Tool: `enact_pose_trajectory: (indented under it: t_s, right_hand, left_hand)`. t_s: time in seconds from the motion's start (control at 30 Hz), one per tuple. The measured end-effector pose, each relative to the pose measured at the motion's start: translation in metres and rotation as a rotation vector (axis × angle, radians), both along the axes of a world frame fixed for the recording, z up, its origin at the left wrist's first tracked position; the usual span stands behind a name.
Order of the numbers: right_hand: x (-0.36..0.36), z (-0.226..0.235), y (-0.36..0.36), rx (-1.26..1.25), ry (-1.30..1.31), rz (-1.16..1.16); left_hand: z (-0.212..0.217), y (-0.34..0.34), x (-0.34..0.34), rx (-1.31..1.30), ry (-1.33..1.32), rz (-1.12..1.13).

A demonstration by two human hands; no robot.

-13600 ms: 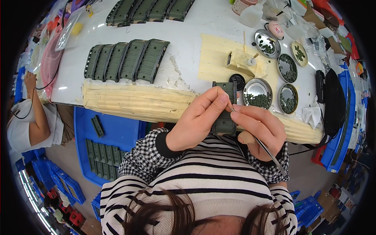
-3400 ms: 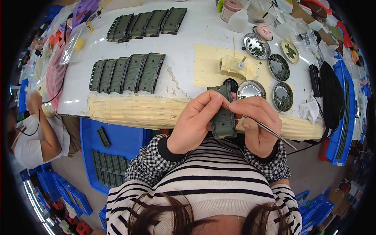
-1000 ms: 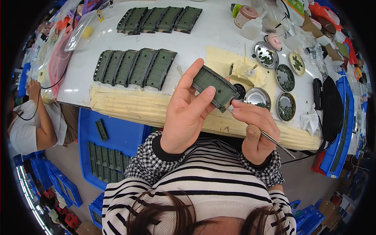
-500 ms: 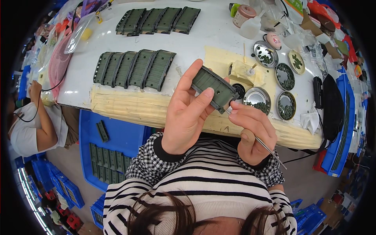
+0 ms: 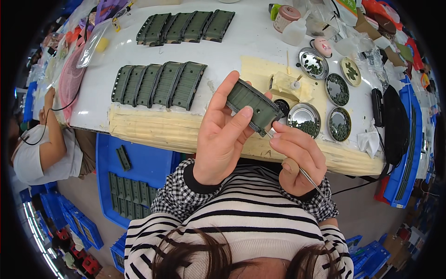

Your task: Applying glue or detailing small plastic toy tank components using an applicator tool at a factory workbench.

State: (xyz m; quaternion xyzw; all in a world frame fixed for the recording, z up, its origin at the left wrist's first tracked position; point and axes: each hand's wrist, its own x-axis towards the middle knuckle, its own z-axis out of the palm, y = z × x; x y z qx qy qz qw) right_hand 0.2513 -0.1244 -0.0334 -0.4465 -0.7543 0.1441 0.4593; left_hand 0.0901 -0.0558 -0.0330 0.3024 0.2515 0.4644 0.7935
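My left hand (image 5: pixel 222 132) holds a dark green ribbed plastic panel (image 5: pixel 253 104) tilted up in front of me, thumb pressed on its face. A small round dark hole shows in the panel near my thumb. In my right hand (image 5: pixel 302 156) is a thin metal tool (image 5: pixel 312 180), its shaft slanting back past the wrist. The tool's tip lies at the panel's lower right corner; fingers partly hide it, so I cannot make out its kind. A tan wrap covers my right thumb (image 5: pixel 290 168).
Joined green panels lie in a near row (image 5: pixel 160 84) and a far row (image 5: pixel 186 27). Round metal dishes (image 5: pixel 304 120) of small green pieces stand at right, beside a taped block (image 5: pixel 290 87). A blue bin (image 5: pixel 132 156) holds more panels below left. Another person (image 5: pixel 46 153) is at far left.
Both hands keep nearly the same pose. The right hand and metal tool have shifted very slightly left; the panel stays in my left hand.
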Motion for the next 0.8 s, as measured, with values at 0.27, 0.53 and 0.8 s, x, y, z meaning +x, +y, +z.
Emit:
enact_pose_trajectory:
  t_s: [0.27,0.53,0.8]
  right_hand:
    - [0.001,0.001,-0.001,-0.033,0.135,0.012]
    - [0.01,-0.018,-0.007,0.111,0.493,-0.09]
    - [0.007,-0.017,-0.008,0.128,0.404,-0.1]
  left_hand:
    - [0.0,0.002,-0.001,0.014,0.004,-0.013]
    - [0.0,0.025,-0.013,-0.031,-0.09,-0.157]
    - [-0.003,0.029,-0.007,-0.319,-0.376,-0.113]
